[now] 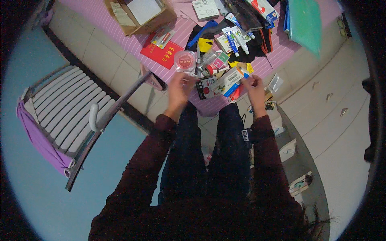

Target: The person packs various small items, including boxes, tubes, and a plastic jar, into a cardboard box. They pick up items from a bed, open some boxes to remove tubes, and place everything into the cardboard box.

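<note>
My left hand (183, 87) is at the near edge of the pink striped cloth, its fingers at a round clear plastic container (185, 61) with a red inside; blur hides whether it grips it. My right hand (253, 84) is at the right end of a white and blue carton (232, 80), and the exact finger contact is unclear. Between the hands lie a black box (206, 87) and a small clear jar with a red lid (208, 71). Beyond them, tubes (230, 41) rest on a white box, and a red booklet (162, 54) lies to the left.
An open cardboard box (144, 25) stands at the far left of the pink cloth (117, 30). A green plastic folder (304, 27) is at the far right. A radiator (71, 108) and a metal rail (120, 99) are at left. Shelves (301, 156) stand at right.
</note>
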`<state>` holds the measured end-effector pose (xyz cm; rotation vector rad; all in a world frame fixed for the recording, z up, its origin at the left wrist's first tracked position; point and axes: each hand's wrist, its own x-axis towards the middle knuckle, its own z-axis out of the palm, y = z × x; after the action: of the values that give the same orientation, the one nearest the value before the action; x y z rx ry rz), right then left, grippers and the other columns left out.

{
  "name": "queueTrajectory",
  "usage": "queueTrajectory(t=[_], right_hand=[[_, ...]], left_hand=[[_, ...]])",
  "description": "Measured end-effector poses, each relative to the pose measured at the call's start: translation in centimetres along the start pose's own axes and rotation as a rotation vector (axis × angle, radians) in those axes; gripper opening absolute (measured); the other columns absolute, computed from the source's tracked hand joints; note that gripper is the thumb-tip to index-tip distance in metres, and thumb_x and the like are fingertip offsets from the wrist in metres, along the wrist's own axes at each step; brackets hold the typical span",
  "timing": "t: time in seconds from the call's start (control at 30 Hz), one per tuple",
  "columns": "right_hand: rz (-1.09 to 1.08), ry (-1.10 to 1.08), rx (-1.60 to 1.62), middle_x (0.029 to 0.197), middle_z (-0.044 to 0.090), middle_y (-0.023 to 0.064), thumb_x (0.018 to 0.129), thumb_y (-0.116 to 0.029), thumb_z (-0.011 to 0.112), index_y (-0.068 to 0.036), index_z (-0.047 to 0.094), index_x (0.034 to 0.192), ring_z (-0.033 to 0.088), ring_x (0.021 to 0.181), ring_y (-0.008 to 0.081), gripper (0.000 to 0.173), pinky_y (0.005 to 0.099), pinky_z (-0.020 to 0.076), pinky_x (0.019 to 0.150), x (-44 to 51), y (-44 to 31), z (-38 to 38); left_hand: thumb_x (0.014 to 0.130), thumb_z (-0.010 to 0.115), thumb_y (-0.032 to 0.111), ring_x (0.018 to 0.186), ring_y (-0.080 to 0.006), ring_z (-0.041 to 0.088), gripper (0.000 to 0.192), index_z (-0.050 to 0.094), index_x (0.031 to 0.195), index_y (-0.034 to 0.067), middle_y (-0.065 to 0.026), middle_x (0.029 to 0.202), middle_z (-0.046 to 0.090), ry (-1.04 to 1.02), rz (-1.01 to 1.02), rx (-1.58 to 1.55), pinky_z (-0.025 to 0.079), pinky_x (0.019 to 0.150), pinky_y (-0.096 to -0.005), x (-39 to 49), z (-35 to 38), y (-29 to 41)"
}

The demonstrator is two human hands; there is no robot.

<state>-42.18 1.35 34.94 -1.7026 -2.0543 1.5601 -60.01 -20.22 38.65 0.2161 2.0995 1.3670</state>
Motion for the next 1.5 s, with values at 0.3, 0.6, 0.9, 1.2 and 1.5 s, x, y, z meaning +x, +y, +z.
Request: queueTrajectory(t=[0.3, 0.6, 0.9, 1.2, 1.5], right_hand=[[-0.026, -0.049, -0.011, 0.088, 0.066, 0.011, 0.071, -0.024, 0.076, 0.002, 0.055, 0.106, 0.063, 0.079, 0.0186, 0.048, 0.0293, 0.0498, 0.072, -0.4, -0.6, 2.7], [-0.086, -0.195, 0.356, 0.082, 0.056, 0.0007, 0.081, -0.011, 0.067, 0.004, 0.054, 0.104, 0.053, 0.073, 0.0066, 0.03, 0.0203, 0.0463, 0.068, -1.4, -1.0, 3.9], [-0.485, -0.002, -0.013, 0.085, 0.059, 0.017, 0.078, -0.017, 0.065, 0.004, 0.058, 0.091, 0.057, 0.077, 0.0339, 0.026, 0.0376, 0.0452, 0.065, -0.3, -2.6, 2.8], [-0.194, -0.557, 0.7, 0.106, 0.061, 0.0069, 0.086, -0.017, 0.061, -0.005, 0.057, 0.115, 0.058, 0.091, 0.0124, 0.031, 0.0269, 0.0462, 0.075, -3.5, -11.8, 0.0], [0.149, -0.482, 0.694, 0.099, 0.063, 0.0054, 0.092, -0.032, 0.052, -0.001, 0.059, 0.108, 0.06, 0.089, 0.0136, 0.036, 0.0267, 0.0483, 0.08, -3.8, -14.7, -0.5]], left_hand=[[0.065, 0.072, 0.012, 0.091, -0.0377, 0.056, 0.055, 0.049, 0.113, 0.0, -0.0193, 0.095, 0.056, -0.263, 0.23, 0.359, 0.045, 0.081, -0.0448, 0.8, 9.7, 0.9], [0.087, 0.051, 0.008, 0.104, -0.0245, 0.057, 0.04, 0.042, 0.126, 0.0, -0.0129, 0.116, 0.056, -0.348, -0.44, -0.781, 0.046, 0.09, -0.0366, 1.0, 1.4, 4.7], [0.086, 0.06, 0.012, 0.079, -0.0161, 0.061, 0.036, 0.046, 0.119, 0.003, -0.0088, 0.09, 0.061, -0.363, -0.341, -0.599, 0.05, 0.067, -0.0285, 1.3, 1.2, 8.8], [0.064, 0.078, 0.01, 0.097, -0.0291, 0.061, 0.062, 0.051, 0.12, 0.009, -0.0142, 0.107, 0.061, -0.296, 0.158, 0.242, 0.048, 0.081, -0.0342, 0.2, 1.8, 11.6], [0.057, 0.08, 0.013, 0.092, -0.0324, 0.059, 0.064, 0.053, 0.115, 0.005, -0.0142, 0.098, 0.061, -0.153, 0.433, 0.569, 0.047, 0.079, -0.0396, 0.2, 0.2, 14.1]])
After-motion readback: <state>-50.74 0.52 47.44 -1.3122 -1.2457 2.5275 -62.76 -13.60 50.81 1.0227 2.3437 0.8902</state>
